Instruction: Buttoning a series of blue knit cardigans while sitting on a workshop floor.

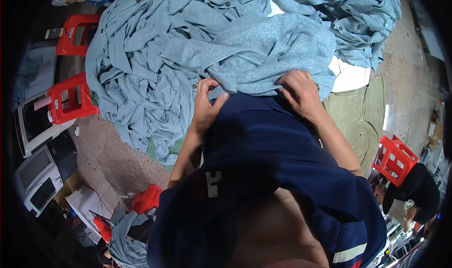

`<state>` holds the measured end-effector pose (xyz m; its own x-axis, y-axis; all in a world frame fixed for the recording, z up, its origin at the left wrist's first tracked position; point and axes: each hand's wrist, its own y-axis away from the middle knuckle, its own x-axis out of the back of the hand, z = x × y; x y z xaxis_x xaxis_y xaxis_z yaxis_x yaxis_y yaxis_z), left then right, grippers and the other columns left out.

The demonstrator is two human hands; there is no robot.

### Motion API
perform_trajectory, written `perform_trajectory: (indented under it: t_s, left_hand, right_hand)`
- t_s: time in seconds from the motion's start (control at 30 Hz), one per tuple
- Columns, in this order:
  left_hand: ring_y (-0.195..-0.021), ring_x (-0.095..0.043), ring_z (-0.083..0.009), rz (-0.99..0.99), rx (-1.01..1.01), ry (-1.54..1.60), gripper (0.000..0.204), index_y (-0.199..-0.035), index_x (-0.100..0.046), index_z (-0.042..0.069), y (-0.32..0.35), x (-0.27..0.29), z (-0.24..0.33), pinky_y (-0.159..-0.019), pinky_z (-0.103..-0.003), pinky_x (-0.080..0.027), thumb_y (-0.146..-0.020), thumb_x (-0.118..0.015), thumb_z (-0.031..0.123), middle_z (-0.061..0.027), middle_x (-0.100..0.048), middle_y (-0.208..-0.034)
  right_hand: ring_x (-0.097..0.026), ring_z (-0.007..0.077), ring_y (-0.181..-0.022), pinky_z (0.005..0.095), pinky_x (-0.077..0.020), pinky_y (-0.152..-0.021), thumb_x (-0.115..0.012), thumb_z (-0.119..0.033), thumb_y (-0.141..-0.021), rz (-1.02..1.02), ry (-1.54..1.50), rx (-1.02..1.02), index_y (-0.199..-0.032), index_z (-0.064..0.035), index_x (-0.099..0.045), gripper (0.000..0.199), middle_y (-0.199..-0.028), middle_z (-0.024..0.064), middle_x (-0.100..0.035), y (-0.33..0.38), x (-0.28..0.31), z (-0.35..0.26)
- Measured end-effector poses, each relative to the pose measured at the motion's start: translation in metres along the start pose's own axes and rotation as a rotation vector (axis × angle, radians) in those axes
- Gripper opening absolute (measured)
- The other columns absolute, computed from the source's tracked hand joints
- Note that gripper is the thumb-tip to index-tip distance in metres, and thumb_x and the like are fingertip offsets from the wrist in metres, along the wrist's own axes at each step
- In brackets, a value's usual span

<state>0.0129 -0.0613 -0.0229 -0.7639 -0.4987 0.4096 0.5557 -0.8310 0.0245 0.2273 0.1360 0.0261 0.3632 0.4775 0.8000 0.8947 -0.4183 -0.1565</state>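
Beyond left grip (208, 104) and right grip (301, 94), blue garment (278, 51), edge between them

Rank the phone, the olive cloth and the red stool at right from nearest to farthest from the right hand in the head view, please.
1. Olive cloth: just right of the right hand.
2. Red stool: farther out, lower right.
3. Phone: far upper left.

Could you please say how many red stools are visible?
3 clearly: one red stool at upper left, another below it, both beside the garment pile; a third at right. Red plastic at lower left may be a fourth; others may be hidden.
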Motion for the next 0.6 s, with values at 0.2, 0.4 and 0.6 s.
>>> perform_trajectory:
  t_s: [0.2, 0.4, 0.6]
  left_hand:
    - [-0.088, -0.054, -0.0190, -0.042, -0.053, 0.025, 0.017, -0.101, -0.054, 0.000, -0.009, 0.002, -0.014, -0.079, -0.030, -0.044, -0.088, -0.062, 0.009, -0.0075, -0.053, -0.094]
    - [-0.088, -0.058, -0.0305, 0.057, -0.156, -0.348, 0.017, -0.099, -0.057, 0.003, -0.023, -0.002, -0.009, -0.079, -0.035, -0.047, -0.087, -0.063, 0.013, -0.0118, -0.056, -0.091]
    - [-0.073, -0.052, -0.0038, -0.096, -0.006, 0.262, 0.014, -0.096, -0.064, 0.000, -0.087, 0.030, 0.069, -0.066, -0.021, -0.044, -0.090, -0.063, 0.013, 0.0031, -0.061, -0.077]
  right_hand:
    - [-0.060, 0.0315, -0.087, 0.0365, -0.0462, -0.075, -0.065, -0.001, -0.078, -0.014, -0.117, -0.098, -0.095, -0.0029, -0.062, 0.016, -0.090, 0.0123, -0.060, -0.016, -0.004, 0.001]
    - [-0.059, 0.0088, -0.090, 0.0232, -0.0463, -0.082, -0.059, 0.004, -0.087, 0.174, -0.915, -0.268, -0.099, 0.0008, -0.064, 0.013, -0.096, 0.0011, -0.062, -0.035, 0.043, 0.006]
    - [-0.061, 0.0115, -0.091, 0.0233, -0.0471, -0.083, -0.062, 0.004, -0.084, 0.542, -1.008, -0.336, -0.102, -0.0012, -0.065, 0.019, -0.101, 0.0058, -0.066, -0.015, 0.098, 0.048]
